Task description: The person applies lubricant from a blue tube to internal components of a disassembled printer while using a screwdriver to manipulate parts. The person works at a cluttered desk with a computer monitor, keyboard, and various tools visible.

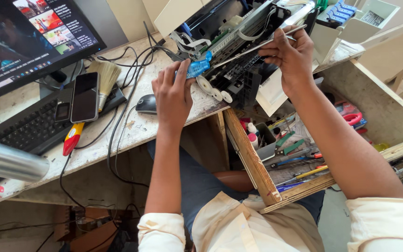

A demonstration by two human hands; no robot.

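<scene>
An opened printer mechanism (pixel 239 60) with black frame, white gears and grey ribbon cables lies tilted on the worn white desk (pixel 141 128). My left hand (pixel 173 93) grips a blue-handled screwdriver (pixel 197 67), its tip pointing into the mechanism near the white gears. My right hand (pixel 292 56) pinches a long thin metal rod (pixel 257 46) that runs across the top of the mechanism. Both forearms reach up from my lap.
A monitor (pixel 29 37), a black keyboard (pixel 29 128), two phones (pixel 85 95), a brush (pixel 106 74), a mouse (pixel 146 103) and tangled cables sit at left. A red-yellow tool (pixel 72 137) lies beside the keyboard. An open wooden drawer (pixel 253 163) holds several tools.
</scene>
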